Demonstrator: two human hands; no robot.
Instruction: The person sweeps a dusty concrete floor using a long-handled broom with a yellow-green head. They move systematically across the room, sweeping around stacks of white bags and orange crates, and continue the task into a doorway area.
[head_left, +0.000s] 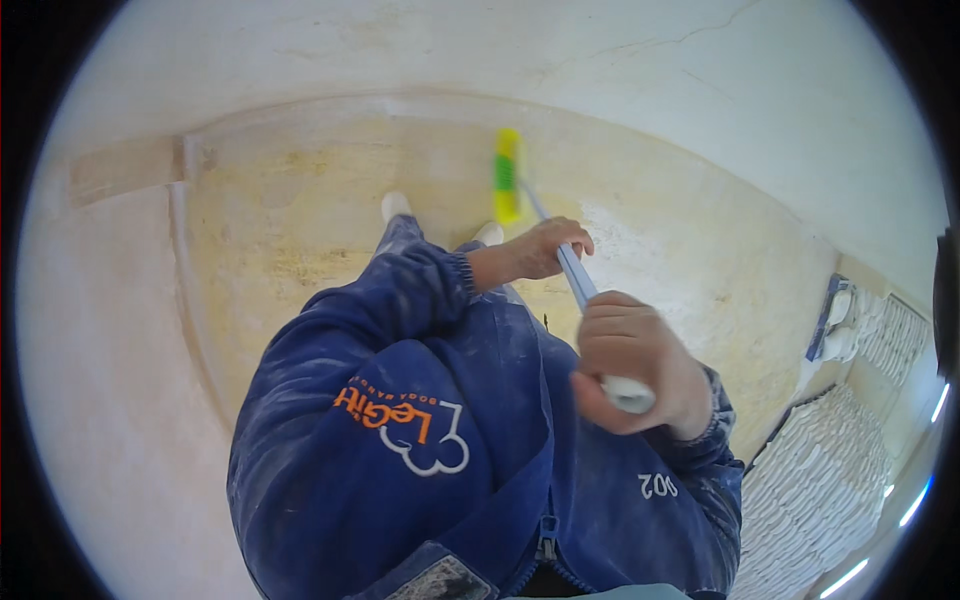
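A long-handled broom (577, 276) with a pale blue pole slants up from the floor towards my chest. Its yellow and green head (507, 176), slightly blurred, is low down just beyond my feet. Partway along the pole, my left hand (555, 244) is wrapped around it. Closer to my body, my right hand (630, 356) grips the upper end, where a white round cap pokes out below the fingers. Both blue sleeves are dusted with white powder. How the bristles meet the floor cannot be made out.
The yellowish floor (315, 255) has worn patches and white powder at the right. Pale smooth surfaces border it at the left and top. Racks or trays (817, 487) with rows of white elongated pieces stand at the right. My white shoes (396, 205) are near the broom head.
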